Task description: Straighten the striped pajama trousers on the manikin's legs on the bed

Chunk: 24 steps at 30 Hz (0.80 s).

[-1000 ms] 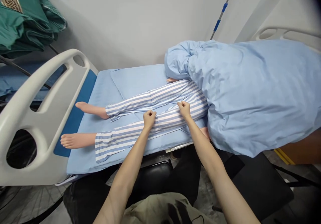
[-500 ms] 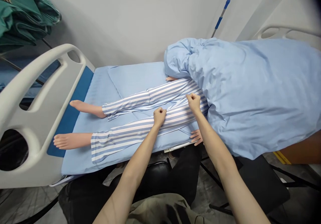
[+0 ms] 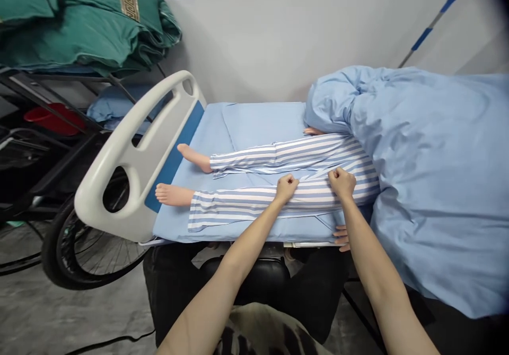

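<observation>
A manikin in blue-and-white striped trousers lies on a bed with a light blue sheet. My left hand is closed in a fist on the near trouser leg, around the knee or lower thigh. Farther up the same thigh is my right hand, also a fist. Nothing shows in either one. Whether the fists press down or only hover close, I cannot tell. The manikin's bare feet point to the left. Its near hand shows partly behind my right forearm.
A bunched blue quilt covers the manikin's upper body. At the left stand the bed's white end board, a wheelchair wheel and a rack with folded green cloth. A red basin sits on the rack.
My view has turned left, so the bed appears farther right and more of the rack, basin and wheel shows. Both hands stay in fists at the near leg.
</observation>
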Tool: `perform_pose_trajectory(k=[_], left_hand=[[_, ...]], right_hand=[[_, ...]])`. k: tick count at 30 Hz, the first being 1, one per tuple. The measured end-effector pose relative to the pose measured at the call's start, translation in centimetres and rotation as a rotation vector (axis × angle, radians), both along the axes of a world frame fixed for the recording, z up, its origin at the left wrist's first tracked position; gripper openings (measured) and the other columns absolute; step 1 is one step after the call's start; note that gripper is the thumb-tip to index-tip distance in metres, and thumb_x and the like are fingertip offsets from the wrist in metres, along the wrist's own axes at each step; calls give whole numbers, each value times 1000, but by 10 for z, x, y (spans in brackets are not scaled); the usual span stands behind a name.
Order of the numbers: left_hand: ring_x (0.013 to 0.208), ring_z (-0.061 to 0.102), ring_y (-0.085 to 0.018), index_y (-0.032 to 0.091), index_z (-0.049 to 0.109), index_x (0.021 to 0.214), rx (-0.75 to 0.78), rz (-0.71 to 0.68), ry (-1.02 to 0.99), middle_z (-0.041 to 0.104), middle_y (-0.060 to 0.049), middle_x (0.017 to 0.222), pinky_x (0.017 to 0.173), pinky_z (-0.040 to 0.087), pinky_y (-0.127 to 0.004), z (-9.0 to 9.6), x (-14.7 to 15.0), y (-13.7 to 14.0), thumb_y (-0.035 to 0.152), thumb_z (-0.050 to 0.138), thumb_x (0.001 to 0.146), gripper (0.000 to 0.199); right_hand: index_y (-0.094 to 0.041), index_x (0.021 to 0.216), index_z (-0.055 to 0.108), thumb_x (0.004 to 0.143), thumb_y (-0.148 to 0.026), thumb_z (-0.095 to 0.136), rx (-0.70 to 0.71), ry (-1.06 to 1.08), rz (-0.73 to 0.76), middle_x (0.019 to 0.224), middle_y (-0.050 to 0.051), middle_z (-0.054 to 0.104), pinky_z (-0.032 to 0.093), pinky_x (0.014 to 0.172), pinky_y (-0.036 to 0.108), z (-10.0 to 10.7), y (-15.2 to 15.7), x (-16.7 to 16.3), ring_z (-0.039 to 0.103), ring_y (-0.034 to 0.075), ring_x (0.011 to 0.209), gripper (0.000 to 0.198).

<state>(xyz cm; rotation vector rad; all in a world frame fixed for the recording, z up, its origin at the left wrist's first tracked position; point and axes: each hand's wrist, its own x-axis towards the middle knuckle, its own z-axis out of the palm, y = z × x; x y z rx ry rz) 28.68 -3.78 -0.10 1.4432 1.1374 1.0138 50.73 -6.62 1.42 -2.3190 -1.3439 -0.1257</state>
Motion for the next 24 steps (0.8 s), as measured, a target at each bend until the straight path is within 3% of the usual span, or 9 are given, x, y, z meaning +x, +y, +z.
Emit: perform_pose_trajectory(k=[7,11,15,21,24], left_hand=[[56,37,-11,20,39,52,-72,-30,-51,39,5,51,59,29,-27,4,-6,-1,23,56,69,25],[53,44,-12,19,47,48,-130,-94,-27,47,2,47,58,33,-27,12,-33,-8,24,55,71,25],[50,45,-12,18,50,44,-117,-40,12,49,1,45,57,33,-26,15,-101,-8,22,56,72,29],[47,40,-10,17,48,45,-100,268,80,45,0,44,54,29,-27,21,-256,14,11,55,80,36],[48,40,-11,16,51,48,-65,362,76,45,0,45,53,31,-27,24,-306,22,10,59,81,35]], right_hand=[[-15,72,66,89,-32,50,-77,-129,-30,65,6,57,14,62,30,-4,0,-1,30,13,58,28],[-17,78,70,90,-35,48,-176,-140,-34,71,9,62,17,61,30,0,0,-2,41,16,61,31],[-19,84,71,91,-38,46,-274,-132,-49,77,12,66,22,61,30,5,1,-6,52,21,68,32],[-20,88,71,90,-40,48,-336,-134,-47,83,14,69,28,61,31,9,-5,-17,60,26,74,31],[-20,89,71,89,-39,50,-386,-139,-20,84,14,70,30,61,31,13,-3,-27,62,26,76,29]])
